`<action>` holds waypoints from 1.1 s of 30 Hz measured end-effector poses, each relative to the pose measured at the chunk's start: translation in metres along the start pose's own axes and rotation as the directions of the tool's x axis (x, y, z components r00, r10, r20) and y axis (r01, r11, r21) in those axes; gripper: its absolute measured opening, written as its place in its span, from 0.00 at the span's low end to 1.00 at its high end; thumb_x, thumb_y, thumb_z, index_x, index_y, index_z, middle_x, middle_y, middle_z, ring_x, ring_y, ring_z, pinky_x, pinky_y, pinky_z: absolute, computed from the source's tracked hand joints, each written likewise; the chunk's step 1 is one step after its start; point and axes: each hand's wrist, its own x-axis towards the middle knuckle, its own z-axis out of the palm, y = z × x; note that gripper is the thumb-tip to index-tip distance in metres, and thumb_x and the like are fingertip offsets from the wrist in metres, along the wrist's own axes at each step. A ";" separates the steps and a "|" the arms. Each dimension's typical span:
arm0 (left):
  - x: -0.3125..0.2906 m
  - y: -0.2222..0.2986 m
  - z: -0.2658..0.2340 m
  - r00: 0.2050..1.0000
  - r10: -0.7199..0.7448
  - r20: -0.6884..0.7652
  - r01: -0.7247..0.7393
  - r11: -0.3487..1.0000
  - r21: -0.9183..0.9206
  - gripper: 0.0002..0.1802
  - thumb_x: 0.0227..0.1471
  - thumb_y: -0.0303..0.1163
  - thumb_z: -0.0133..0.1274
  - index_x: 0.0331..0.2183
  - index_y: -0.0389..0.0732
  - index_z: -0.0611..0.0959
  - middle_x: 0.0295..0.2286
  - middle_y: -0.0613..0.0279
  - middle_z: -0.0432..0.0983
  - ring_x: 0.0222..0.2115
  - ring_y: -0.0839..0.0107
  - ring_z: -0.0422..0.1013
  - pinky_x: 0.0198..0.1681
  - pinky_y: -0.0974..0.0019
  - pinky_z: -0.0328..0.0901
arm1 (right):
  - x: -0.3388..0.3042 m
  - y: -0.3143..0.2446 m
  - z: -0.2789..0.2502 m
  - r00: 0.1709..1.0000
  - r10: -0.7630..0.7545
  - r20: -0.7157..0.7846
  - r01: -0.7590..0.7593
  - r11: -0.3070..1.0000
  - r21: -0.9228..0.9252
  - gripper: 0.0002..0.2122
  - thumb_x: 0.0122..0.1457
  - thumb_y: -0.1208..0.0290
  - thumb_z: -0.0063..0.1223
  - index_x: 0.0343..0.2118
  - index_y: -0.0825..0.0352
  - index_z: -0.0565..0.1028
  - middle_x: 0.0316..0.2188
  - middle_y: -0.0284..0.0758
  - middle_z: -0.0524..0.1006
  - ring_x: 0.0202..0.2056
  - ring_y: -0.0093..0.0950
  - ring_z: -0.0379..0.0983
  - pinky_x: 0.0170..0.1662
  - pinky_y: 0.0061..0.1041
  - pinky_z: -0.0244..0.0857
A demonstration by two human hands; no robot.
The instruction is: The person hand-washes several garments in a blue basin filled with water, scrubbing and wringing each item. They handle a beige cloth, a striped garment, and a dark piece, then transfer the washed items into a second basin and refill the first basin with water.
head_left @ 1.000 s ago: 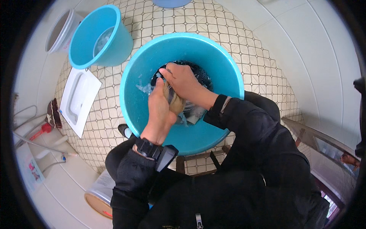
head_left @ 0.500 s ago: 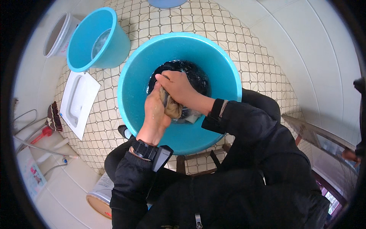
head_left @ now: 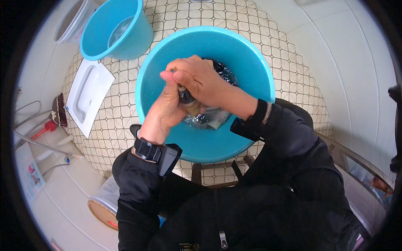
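Inside a large turquoise tub (head_left: 251, 108), both hands are pressed together around a wet tan and dark grey cloth (head_left: 189, 103). My left hand (head_left: 164, 108) supports it from the left, its fingers partly hidden behind the bundle. My right hand (head_left: 202, 79) is wrapped over the top, knuckles up, with the thumbs close together. Below them, dark wet laundry (head_left: 225, 74) lies in water at the bottom of the tub. A pale piece of fabric (head_left: 217, 121) shows near the right forearm.
A smaller turquoise bucket (head_left: 140, 39) with some water stands at the far left, beside a white bucket (head_left: 75, 21). A white squat toilet (head_left: 88, 96) is set in the tiled floor (head_left: 289, 79). Hoses (head_left: 46, 146) run along the left wall. A lidded pail (head_left: 104, 205) lies near my left side.
My hands have squeezed closer together, and the right has turned further over the cloth, covering more of it. The whole view has shifted slightly.
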 end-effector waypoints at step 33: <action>0.028 -0.061 0.012 0.789 0.244 -0.564 -0.054 0.942 0.333 0.38 0.60 0.60 0.31 0.25 0.34 0.78 0.15 0.60 0.71 0.18 0.70 0.69 0.21 0.63 0.59 | -0.022 0.018 0.042 0.704 0.706 -0.081 -0.465 0.544 0.698 0.22 0.65 0.57 0.42 0.16 0.66 0.66 0.14 0.24 0.62 0.19 0.15 0.54 0.23 0.23 0.51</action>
